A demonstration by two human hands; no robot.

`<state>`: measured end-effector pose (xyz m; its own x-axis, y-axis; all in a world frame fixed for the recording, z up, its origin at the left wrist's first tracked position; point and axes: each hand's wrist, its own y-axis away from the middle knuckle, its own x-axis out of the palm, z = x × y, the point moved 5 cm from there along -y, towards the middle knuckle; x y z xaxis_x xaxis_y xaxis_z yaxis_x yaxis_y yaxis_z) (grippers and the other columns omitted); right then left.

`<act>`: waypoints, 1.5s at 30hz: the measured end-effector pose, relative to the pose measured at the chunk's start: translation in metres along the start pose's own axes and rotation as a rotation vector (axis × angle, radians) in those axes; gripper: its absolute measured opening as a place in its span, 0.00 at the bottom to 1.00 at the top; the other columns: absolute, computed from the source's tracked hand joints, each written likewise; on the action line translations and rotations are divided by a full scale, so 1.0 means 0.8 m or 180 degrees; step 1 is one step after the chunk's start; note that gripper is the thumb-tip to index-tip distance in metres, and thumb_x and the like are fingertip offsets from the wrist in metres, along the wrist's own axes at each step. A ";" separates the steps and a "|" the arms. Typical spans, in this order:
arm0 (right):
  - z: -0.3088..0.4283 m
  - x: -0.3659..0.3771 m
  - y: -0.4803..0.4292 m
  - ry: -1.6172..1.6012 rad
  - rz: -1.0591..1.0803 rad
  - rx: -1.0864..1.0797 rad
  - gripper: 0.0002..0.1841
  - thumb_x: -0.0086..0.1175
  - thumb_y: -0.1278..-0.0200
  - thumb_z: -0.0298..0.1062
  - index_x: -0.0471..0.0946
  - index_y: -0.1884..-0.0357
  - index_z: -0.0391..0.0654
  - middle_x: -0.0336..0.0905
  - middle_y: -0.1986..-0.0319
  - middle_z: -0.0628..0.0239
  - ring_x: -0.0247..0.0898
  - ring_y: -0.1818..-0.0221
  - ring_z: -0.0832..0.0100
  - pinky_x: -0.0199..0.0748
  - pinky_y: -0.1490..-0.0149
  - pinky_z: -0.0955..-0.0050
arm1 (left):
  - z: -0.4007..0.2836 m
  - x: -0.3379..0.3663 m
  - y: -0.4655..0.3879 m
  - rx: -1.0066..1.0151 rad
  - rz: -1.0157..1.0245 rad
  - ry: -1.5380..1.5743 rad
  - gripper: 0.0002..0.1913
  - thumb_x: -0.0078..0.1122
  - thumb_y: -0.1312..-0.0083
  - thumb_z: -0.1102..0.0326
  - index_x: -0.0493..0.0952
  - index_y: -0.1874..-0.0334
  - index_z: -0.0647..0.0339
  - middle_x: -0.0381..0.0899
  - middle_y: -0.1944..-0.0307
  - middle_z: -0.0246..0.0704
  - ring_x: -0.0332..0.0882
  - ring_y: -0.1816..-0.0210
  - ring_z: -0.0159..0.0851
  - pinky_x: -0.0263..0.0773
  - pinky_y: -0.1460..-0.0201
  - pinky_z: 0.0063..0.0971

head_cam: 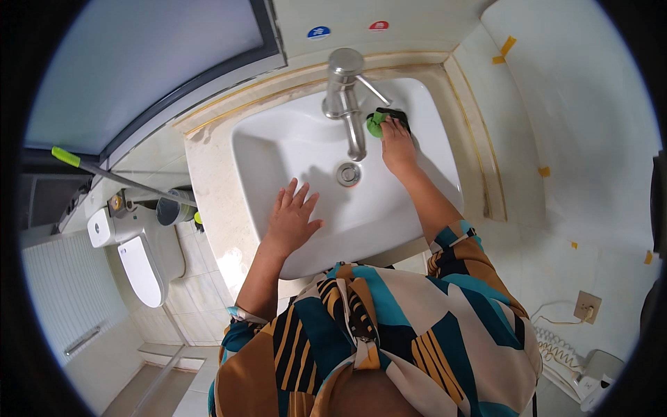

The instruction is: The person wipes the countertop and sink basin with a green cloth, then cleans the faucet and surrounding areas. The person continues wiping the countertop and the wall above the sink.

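Observation:
A white ceramic washbasin (385,208) lies before me, with a round metal drain (348,174) in its floor. My right hand (398,146) presses on a green and black cloth or sponge (377,124) at the basin's back right, just below the lever of the brushed metal tap (344,99). Fingers spread, my left hand (295,217) is over the left front part of the basin and holds nothing. Whether it touches the ceramic I cannot tell.
Around the basin runs a stone countertop (211,172). A long green-tipped handle (125,180) slants beside the counter on the left, near a grey bin (174,208) and a white toilet (143,266). A wall socket (587,307) and a coiled cord (557,346) are at the lower right.

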<state>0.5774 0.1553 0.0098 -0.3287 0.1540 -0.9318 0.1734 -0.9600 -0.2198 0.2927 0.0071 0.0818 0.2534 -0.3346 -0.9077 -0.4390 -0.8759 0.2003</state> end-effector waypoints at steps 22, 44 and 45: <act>0.282 0.065 0.050 -0.1663 0.1654 -0.0682 0.14 0.52 0.28 0.37 0.75 0.48 0.38 0.84 0.56 0.48 0.77 0.48 0.47 0.74 0.45 0.52 | 0.005 -0.058 0.078 0.0908 -0.1917 0.1874 0.09 0.63 0.32 0.75 0.85 0.52 0.61 0.87 0.59 0.37 0.85 0.56 0.45 0.80 0.51 0.36; 0.281 0.028 0.096 -0.1213 0.2462 -0.0915 0.16 0.53 0.28 0.38 0.74 0.42 0.46 0.80 0.52 0.46 0.76 0.47 0.42 0.74 0.44 0.47 | 0.080 -0.020 0.146 -0.0316 -0.3122 0.4056 0.09 0.52 0.19 0.67 0.79 0.46 0.62 0.82 0.66 0.33 0.79 0.63 0.31 0.74 0.53 0.27; 0.282 0.019 0.115 -0.1177 0.2634 -0.0992 0.16 0.53 0.28 0.39 0.74 0.43 0.46 0.80 0.52 0.46 0.77 0.47 0.43 0.74 0.44 0.47 | 0.083 -0.019 0.147 -0.0369 -0.3080 0.4034 0.09 0.52 0.19 0.66 0.79 0.46 0.62 0.82 0.66 0.33 0.79 0.63 0.31 0.74 0.53 0.28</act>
<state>0.3788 0.0165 0.0403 -0.2543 -0.6800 -0.6877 0.7039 -0.6177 0.3506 0.1800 -0.0681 0.0946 0.9300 0.3294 0.1629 0.3546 -0.9207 -0.1632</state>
